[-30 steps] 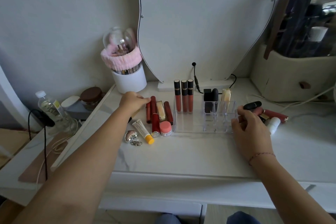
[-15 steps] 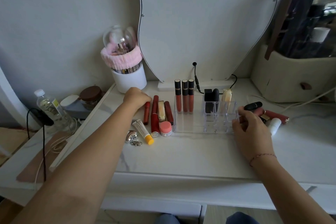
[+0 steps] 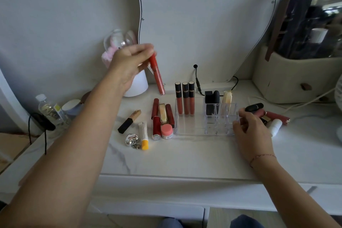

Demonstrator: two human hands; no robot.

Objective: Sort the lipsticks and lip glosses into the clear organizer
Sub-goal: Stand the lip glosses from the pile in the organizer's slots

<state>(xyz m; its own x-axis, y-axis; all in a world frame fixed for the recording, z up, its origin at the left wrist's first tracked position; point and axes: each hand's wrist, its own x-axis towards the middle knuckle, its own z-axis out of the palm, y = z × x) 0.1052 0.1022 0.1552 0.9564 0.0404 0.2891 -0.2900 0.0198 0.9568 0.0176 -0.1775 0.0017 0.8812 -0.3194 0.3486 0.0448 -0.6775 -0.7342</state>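
My left hand point(image 3: 129, 65) is raised above the table and grips a red lip gloss tube point(image 3: 157, 77) that hangs tilted, well left of the clear organizer point(image 3: 190, 129). Three lip glosses point(image 3: 185, 101) stand in the organizer's back left, with two black lipsticks point(image 3: 212, 98) and a pale gold one point(image 3: 227, 99) in its right cells. My right hand point(image 3: 249, 131) rests against the organizer's right end, fingers curled on its wall. Several red and gold lipsticks point(image 3: 162, 114) lie left of it. A black-and-gold lipstick point(image 3: 129, 121) lies further left. More lipsticks point(image 3: 266, 114) lie behind my right hand.
A yellow-capped tube point(image 3: 144, 135), a pink jar point(image 3: 167, 131) and a silver clip point(image 3: 131, 139) lie near the front left. A white brush cup point(image 3: 137, 87) stands behind. A water bottle point(image 3: 50, 111) is far left, a beige bag point(image 3: 296, 77) at the back right, a mirror point(image 3: 203, 24) behind.
My left hand has lifted a red lip gloss off the table and raised it. A black-and-gold lipstick that the hand hid now shows. My right hand stays at the organizer.
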